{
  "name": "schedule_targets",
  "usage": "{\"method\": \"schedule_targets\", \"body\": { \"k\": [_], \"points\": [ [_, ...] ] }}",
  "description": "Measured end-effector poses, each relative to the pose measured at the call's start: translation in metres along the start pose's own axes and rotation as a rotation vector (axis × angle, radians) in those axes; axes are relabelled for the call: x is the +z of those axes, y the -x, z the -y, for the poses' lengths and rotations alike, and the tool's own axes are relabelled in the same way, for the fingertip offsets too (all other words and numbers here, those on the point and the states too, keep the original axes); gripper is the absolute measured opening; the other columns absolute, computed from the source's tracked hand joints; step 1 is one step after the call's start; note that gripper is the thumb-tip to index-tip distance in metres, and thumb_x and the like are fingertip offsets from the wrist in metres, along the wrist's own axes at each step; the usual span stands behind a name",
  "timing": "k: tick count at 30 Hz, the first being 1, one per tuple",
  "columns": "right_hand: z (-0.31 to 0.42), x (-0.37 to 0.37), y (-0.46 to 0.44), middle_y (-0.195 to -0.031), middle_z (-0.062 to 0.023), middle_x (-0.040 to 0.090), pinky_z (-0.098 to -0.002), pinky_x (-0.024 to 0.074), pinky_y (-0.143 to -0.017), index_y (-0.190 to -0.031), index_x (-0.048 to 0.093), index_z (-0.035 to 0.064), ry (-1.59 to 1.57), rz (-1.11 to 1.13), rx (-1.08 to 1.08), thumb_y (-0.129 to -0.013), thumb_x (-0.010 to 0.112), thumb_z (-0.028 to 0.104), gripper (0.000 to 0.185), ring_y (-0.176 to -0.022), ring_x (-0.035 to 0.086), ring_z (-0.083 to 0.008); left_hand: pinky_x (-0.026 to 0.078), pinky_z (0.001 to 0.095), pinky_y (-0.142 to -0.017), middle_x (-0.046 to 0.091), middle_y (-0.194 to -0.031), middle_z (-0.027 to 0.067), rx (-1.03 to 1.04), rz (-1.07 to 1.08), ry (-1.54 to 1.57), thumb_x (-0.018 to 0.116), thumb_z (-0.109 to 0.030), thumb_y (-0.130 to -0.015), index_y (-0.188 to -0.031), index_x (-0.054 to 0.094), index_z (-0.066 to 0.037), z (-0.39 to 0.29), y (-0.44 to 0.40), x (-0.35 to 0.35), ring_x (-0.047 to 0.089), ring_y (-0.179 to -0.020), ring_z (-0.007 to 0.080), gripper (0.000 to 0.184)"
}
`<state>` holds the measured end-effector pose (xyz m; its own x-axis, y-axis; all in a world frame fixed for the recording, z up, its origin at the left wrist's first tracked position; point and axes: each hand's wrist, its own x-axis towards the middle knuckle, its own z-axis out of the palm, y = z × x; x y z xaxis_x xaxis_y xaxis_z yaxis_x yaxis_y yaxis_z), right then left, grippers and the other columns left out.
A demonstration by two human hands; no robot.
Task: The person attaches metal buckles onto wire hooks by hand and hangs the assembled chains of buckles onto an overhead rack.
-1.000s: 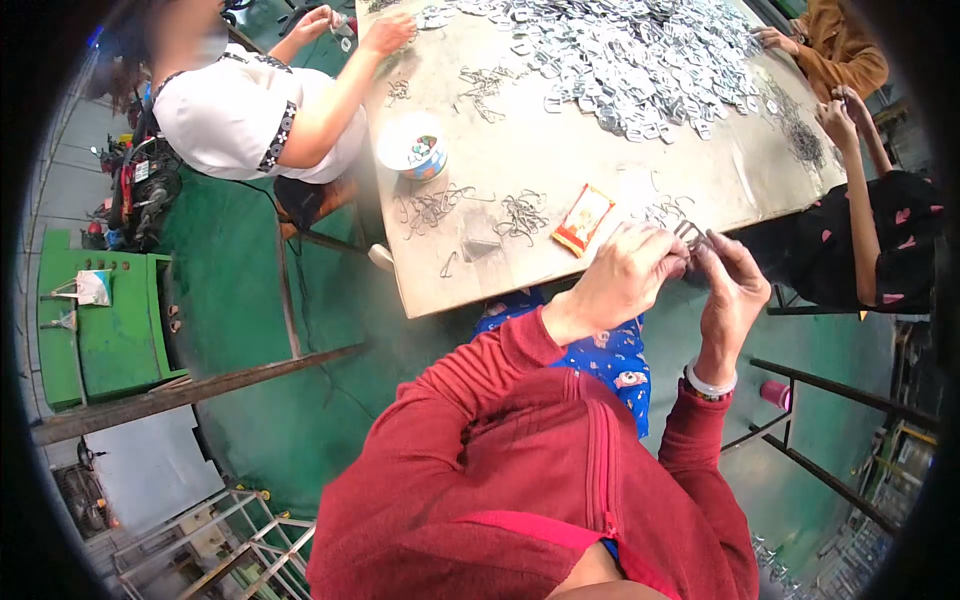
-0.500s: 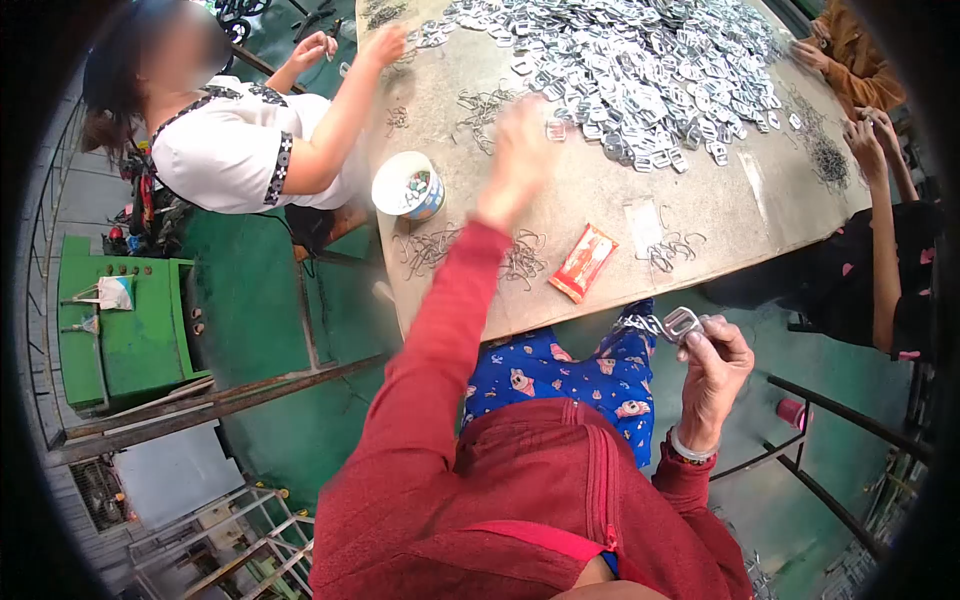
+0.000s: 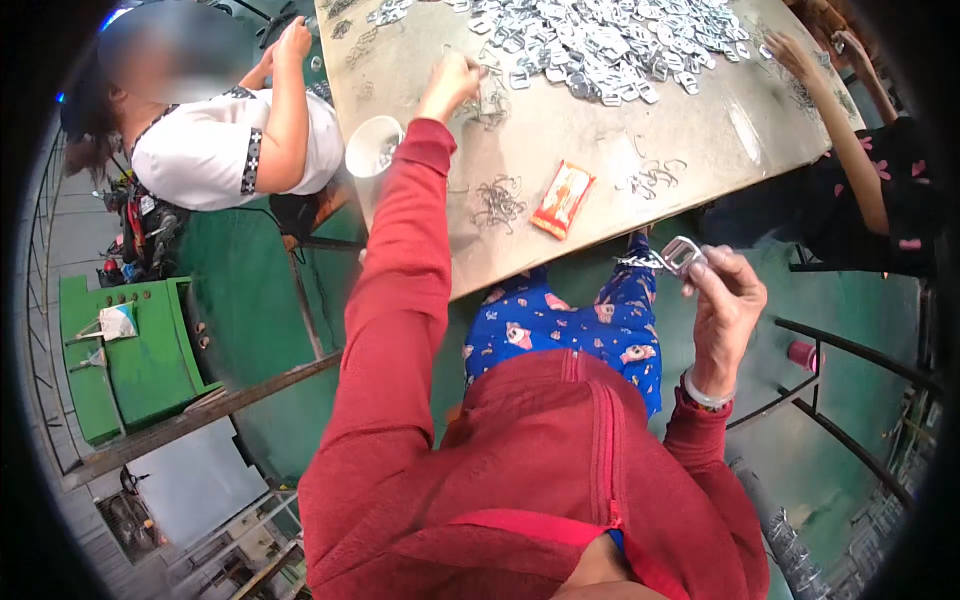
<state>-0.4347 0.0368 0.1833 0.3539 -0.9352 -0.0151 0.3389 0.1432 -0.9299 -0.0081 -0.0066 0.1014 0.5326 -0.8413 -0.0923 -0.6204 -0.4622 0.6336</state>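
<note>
My right hand (image 3: pixel 728 300) is closed, pinching a silvery metal buckle (image 3: pixel 682 254) between thumb and fingers, just off the table's front edge. Small shiny metal pieces (image 3: pixel 640 262) show beside the buckle, above my patterned trousers. Out over the table (image 3: pixel 590 110), my left hand (image 3: pixel 452 85) has its fingers drawn together at a loose bunch of thin bent wires (image 3: pixel 490 105). Whether a wire is between those fingertips is hard to make out. A large heap of similar metal buckles (image 3: pixel 610 45) covers the far part of the table.
A white tub (image 3: pixel 374 148) stands at the left edge. Nearer me lie more bent wires (image 3: pixel 498 202), a red packet (image 3: pixel 563 200) and another wire cluster (image 3: pixel 655 178). One person in white (image 3: pixel 215 140) sits at left; another person's arm (image 3: pixel 840 140) reaches in from the right.
My left hand has moved left and away from the buckle heap toward the bent wires, its fingers now drawn together. My right hand still holds the buckle. The view has shifted.
</note>
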Motion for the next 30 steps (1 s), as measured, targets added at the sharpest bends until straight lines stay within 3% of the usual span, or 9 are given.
{"method": "schedule_targets", "body": {
  "k": [3,7,10,11,14,18,21,24,30],
  "points": [
    [0.003,0.001,0.007,-0.077,-0.0107,0.061,-0.023,0.0483,-0.055,-0.086,0.064,-0.0068,0.002,0.029,-0.03,-0.072,0.064,-0.012,0.015,-0.063,0.059,-0.0147,0.047,0.0237,-0.055,0.063,-0.07,0.0079,0.141,-0.115,0.168,0.06,-0.017,-0.087,-0.095,0.064,0.005,-0.021,0.006,-0.028,0.06,-0.063,0.009,0.024],
    [0.005,0.002,0.014,-0.077,-0.0097,0.062,-0.0228,0.0483,-0.056,-0.088,0.065,-0.0057,0.002,0.05,-0.077,-0.072,0.064,-0.012,0.017,-0.063,0.059,-0.0141,0.051,0.0225,-0.059,0.061,-0.079,0.0067,0.109,-0.124,0.384,0.056,-0.012,-0.089,-0.106,0.058,0.006,-0.046,0.012,-0.047,0.059,-0.066,0.0115,0.025],
    [0.006,0.003,0.02,-0.077,-0.0093,0.062,-0.0231,0.0484,-0.056,-0.088,0.065,-0.0048,0.001,0.054,-0.076,-0.072,0.065,-0.012,0.018,-0.062,0.059,-0.0137,0.052,0.0228,-0.061,0.061,-0.082,0.0068,0.221,-0.215,0.45,0.05,-0.004,-0.087,-0.109,0.057,0.005,-0.022,-0.002,-0.034,0.06,-0.07,0.0132,0.024],
    [0.006,0.004,0.022,-0.077,-0.0092,0.063,-0.0232,0.0484,-0.056,-0.088,0.065,-0.0045,0.003,0.056,-0.069,-0.072,0.065,-0.012,0.018,-0.062,0.059,-0.0136,0.052,0.0278,-0.057,0.062,-0.068,0.0093,0.336,-0.386,0.471,0.052,-0.003,-0.08,-0.098,0.067,-0.001,-0.026,0.003,-0.028,0.062,-0.058,0.0147,0.024],
    [0.003,-0.001,0.025,-0.077,-0.0094,0.063,-0.0235,0.0486,-0.056,-0.087,0.066,-0.004,0.013,0.06,-0.06,-0.072,0.065,-0.012,0.018,-0.062,0.059,-0.0136,0.049,0.029,-0.055,0.061,-0.067,0.0112,0.285,-0.32,-0.07,0.053,-0.002,-0.076,-0.097,0.068,-0.004,-0.029,0.035,-0.03,0.06,-0.056,0.0156,0.027],
    [0.002,-0.006,0.025,-0.078,-0.0096,0.063,-0.0229,0.0491,-0.055,-0.085,0.065,-0.0043,0.018,0.024,-0.044,-0.07,0.066,-0.014,0.018,-0.062,0.059,-0.0136,0.048,0.0357,-0.069,0.066,-0.074,0.0098,0.306,-0.238,-0.216,0.06,-0.016,-0.08,-0.1,0.067,-0.01,-0.003,0.04,0.004,0.063,-0.073,0.0238,0.022],
    [0.002,-0.008,0.023,-0.078,-0.0092,0.062,-0.0226,0.0494,-0.055,-0.084,0.065,-0.0044,0.041,0.027,-0.056,-0.069,0.066,-0.014,0.018,-0.063,0.059,-0.0133,0.048,0.037,-0.069,0.065,-0.077,0.0115,0.356,-0.154,-0.294,0.062,-0.024,-0.081,-0.095,0.068,-0.009,-0.007,0.059,0.022,0.063,-0.074,0.0264,0.022],
    [0.004,-0.009,0.022,-0.079,-0.0091,0.062,-0.0224,0.0495,-0.056,-0.084,0.066,-0.0042,0.047,0.026,-0.078,-0.069,0.067,-0.014,0.018,-0.064,0.059,-0.0133,0.048,0.0396,-0.07,0.065,-0.08,0.0126,0.213,-0.067,-0.388,0.059,-0.023,-0.083,-0.092,0.066,-0.009,-0.025,0.076,0.027,0.062,-0.076,0.028,0.018],
    [0.006,-0.008,0.018,-0.08,-0.0093,0.062,-0.0221,0.0493,-0.056,-0.085,0.065,-0.0046,0.04,0.019,-0.082,-0.07,0.067,-0.014,0.017,-0.064,0.06,-0.0135,0.047,0.043,-0.069,0.063,-0.087,0.0132,0.583,-0.619,-0.738,0.058,-0.019,-0.083,-0.091,0.062,-0.007,0.022,0.079,0.075,0.061,-0.079,0.0307,0.016]
  ]
}}
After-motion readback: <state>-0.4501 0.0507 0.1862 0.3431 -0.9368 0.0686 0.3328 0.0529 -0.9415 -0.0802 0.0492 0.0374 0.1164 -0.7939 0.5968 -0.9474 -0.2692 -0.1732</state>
